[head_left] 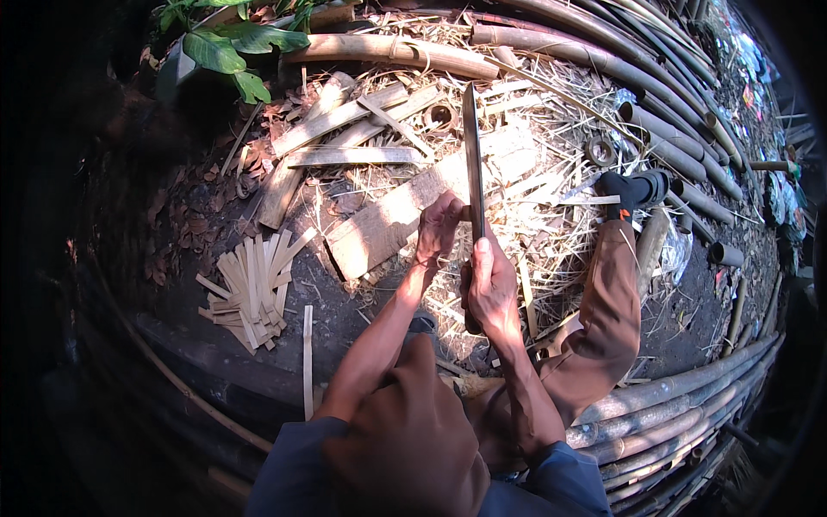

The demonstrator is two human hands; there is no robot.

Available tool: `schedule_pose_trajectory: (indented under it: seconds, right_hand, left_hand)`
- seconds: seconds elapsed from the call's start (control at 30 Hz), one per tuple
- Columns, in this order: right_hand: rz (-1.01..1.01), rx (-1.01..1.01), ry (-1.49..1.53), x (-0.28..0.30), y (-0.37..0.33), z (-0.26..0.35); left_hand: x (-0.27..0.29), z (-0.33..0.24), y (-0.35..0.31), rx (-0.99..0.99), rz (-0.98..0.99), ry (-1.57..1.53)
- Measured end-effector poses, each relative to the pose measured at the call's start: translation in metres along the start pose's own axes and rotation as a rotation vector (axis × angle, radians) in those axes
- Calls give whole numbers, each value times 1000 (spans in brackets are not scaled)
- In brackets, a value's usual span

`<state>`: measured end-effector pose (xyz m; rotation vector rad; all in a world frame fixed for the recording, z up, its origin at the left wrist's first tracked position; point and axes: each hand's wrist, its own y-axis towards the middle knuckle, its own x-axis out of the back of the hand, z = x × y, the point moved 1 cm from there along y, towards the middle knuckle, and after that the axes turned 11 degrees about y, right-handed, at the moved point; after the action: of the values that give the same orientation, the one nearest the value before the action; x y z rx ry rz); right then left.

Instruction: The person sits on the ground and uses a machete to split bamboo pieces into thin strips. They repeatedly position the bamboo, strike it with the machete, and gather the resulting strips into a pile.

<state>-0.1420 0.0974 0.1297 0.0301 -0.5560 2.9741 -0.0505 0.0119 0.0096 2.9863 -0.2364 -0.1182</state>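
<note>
My right hand [493,280] is wrapped round the dark handle of a machete [474,159]. The long blade stands nearly straight up in view, its tip toward the far side. Close against the left side of the blade, my left hand [438,228] is closed, its fingers pressed together. Whatever it grips is too small and shaded to name. Beneath and beyond both hands lies a thick sunlit wooden block [379,228]. On the ground to the left rests a pile of short split bamboo strips [254,289], with a single strip [307,362] lying nearer me.
Split bamboo pieces [353,156] and shavings [551,250] cover the ground ahead. Bamboo poles [586,56] lie stacked at far right, with more poles [672,388] at near right. My outstretched leg [607,293] is on the right. Green leaves [224,47] hang at far left.
</note>
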Motion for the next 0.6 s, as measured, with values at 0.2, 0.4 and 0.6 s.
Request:
schedule_pose_trajectory:
  seconds: [0.2,0.4,0.6]
  right_hand:
    - [-14,100,0,-5,4,-21]
    - [-23,97,-61,-8,18,-30]
    - [4,32,65,-3,0,-5]
  left_hand:
    - [-8,21,-18,259,-159,-279]
    - [11,2,-23,85,-215,425]
    - [52,-53,-33,339,-286,199]
